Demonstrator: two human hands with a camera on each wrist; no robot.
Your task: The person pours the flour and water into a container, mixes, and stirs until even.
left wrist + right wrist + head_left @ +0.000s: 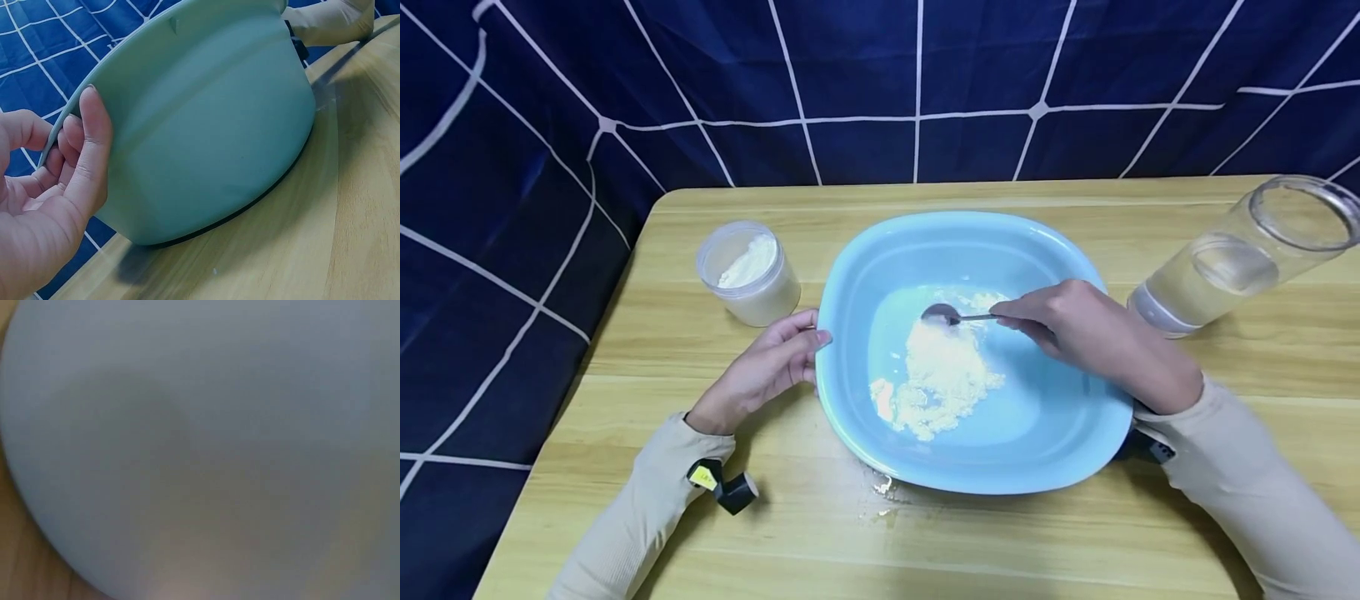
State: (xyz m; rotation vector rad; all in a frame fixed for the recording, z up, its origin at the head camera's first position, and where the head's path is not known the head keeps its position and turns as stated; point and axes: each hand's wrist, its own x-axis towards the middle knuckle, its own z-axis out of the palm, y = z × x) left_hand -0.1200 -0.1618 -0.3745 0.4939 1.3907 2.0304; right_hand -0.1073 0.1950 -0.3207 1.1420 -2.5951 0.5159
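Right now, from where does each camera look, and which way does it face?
Head: worn on the head, facing forward and down at the blue basin, white powder and spoon; left hand, right hand and both sleeves show.
Left wrist: on that wrist, facing the basin's outer wall; the left hand and part of the right sleeve show.
Right wrist: on that wrist, facing a blurred, curved surface, probably the basin; no hand is discernible.
Head and left wrist views share the left hand and basin.

The right hand (1075, 329) hides one end of the spoon (940, 313). The right wrist view blurs the tub (206, 412); the head view crops both sleeves (1247, 492).
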